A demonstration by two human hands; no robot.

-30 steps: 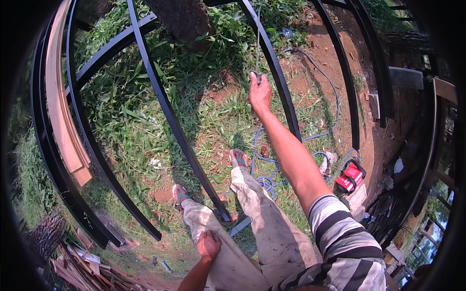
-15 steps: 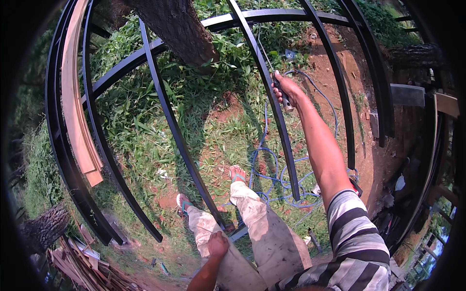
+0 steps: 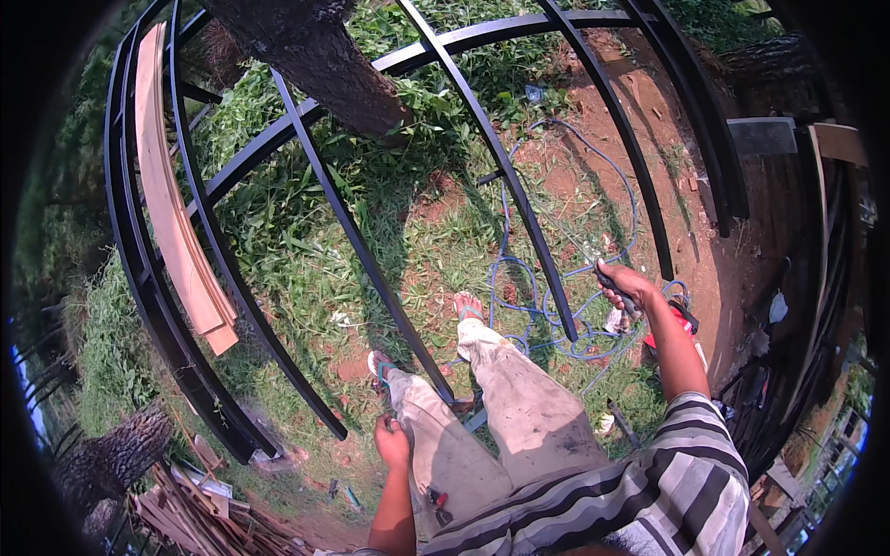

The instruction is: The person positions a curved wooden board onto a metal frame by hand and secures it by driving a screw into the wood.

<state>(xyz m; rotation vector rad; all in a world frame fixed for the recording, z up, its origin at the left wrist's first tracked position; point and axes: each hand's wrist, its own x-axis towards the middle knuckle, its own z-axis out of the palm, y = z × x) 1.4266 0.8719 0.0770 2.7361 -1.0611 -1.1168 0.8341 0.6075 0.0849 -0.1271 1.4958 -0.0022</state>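
Observation:
My right hand (image 3: 623,287) is closed around the dark handle of a long thin tool (image 3: 604,269). The tool's narrow shaft or blade runs up and left past a black metal beam (image 3: 533,232); its exact kind does not show. That hand is to the right of the beam's near end, over the grass and blue hose (image 3: 593,350). Beside my left thigh, my left hand (image 3: 392,443) is held with its fingers curled in. Whatever it might hold is hidden.
Several black beams run lengthwise, joined by a cross beam (image 3: 269,139). Wooden planks (image 3: 176,222) lie along the left ones. A tree trunk (image 3: 324,65) rises through the frame. Scrap wood (image 3: 195,514) is piled at lower left; a red object (image 3: 681,324) sits by my right arm.
My right hand has drawn the tool back from the beam, toward me and to the right. My left hand has come off my thigh to the left. The view has shifted slightly.

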